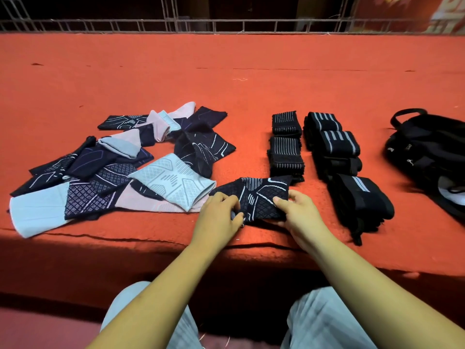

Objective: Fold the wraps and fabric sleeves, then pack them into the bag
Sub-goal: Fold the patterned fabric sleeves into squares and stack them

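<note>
Left hand (219, 215): fingers curled, pinching the near left corner of the dark sleeve.
Right hand (300, 214): thumb on top and fingers beneath, gripping the sleeve's right edge.
Dark sleeve (256, 197): navy with pale line pattern, lying on the bench (226, 79) near its front edge, between both hands.
Loose pile (120, 167): navy, pale blue and pink sleeves, overlapping, left of the hands.
Thin-striped wraps (286, 147): folded, in a column just right of the dark sleeve.
Broad-striped wraps (337, 152): rolled, in a second column beside them.
Bag (432, 152): black, at the far right, apart from the wraps.
</note>
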Demonstrator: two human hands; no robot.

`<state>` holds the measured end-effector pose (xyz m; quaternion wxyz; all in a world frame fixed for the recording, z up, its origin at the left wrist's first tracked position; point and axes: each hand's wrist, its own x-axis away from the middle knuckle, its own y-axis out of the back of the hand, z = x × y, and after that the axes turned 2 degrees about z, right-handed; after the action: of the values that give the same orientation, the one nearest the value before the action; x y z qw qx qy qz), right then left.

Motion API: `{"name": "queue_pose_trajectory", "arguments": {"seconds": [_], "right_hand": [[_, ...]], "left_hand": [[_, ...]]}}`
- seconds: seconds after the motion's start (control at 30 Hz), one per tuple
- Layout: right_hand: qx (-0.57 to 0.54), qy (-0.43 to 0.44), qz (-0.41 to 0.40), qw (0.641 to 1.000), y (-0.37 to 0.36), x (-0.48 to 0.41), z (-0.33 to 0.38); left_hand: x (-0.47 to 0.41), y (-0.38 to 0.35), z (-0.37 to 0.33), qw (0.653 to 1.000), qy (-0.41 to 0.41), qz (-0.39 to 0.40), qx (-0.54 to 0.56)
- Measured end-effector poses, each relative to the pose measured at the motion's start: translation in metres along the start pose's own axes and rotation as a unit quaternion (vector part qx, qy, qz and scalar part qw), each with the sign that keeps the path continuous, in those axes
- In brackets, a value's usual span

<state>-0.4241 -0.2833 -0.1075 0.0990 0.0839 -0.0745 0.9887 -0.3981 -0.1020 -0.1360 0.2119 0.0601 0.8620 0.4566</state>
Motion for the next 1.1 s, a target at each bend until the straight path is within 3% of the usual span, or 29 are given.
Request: {"name": "queue_pose_trajectory", "arguments": {"seconds": [0.1, 0.2, 0.3, 0.47, 0.6, 0.7, 0.8, 0.87, 0.93, 1.03, 1.1], "right_hand": [[-0.005, -0.006, -0.004, 1.000, 0.002, 0.002, 0.004], [-0.026, -0.017, -0.033, 0.999, 0.013, 0.001, 0.010], [0.009, -0.011, -0.076, 0.997, 0.029, 0.002, 0.014], [0.052, 0.017, -0.058, 0.997, 0.030, 0.001, 0.012], [0.060, 0.001, -0.027, 0.998, 0.033, -0.009, 0.010], [0.084, -0.030, -0.053, 0.995, 0.039, -0.015, 0.010], [0.112, 0.000, -0.062, 0.992, 0.040, -0.017, 0.005], [0.087, 0.009, -0.061, 0.994, 0.040, -0.016, 0.002], [0.058, 0.020, -0.069, 0.996, 0.042, -0.014, 0.000], [0.045, 0.057, -0.092, 0.993, 0.047, -0.013, 0.000], [0.038, 0.083, -0.075, 0.993, 0.048, -0.011, 0.003]], "left_hand": [[-0.004, 0.013, -0.004, 0.992, 0.061, -0.006, 0.108], [-0.016, 0.028, 0.012, 0.951, 0.154, -0.043, 0.266], [-0.021, 0.042, 0.036, 0.910, 0.217, -0.082, 0.343], [-0.020, 0.044, 0.025, 0.862, 0.224, -0.055, 0.451], [-0.020, 0.043, 0.016, 0.843, 0.199, -0.023, 0.498], [-0.019, 0.046, 0.018, 0.823, 0.190, -0.001, 0.535], [-0.016, 0.045, 0.019, 0.791, 0.195, 0.034, 0.579], [-0.015, 0.040, 0.017, 0.795, 0.227, 0.052, 0.560], [-0.015, 0.035, 0.016, 0.791, 0.248, 0.022, 0.558], [-0.019, 0.032, 0.016, 0.751, 0.255, -0.037, 0.608], [-0.021, 0.034, 0.012, 0.731, 0.258, -0.037, 0.631]]}}
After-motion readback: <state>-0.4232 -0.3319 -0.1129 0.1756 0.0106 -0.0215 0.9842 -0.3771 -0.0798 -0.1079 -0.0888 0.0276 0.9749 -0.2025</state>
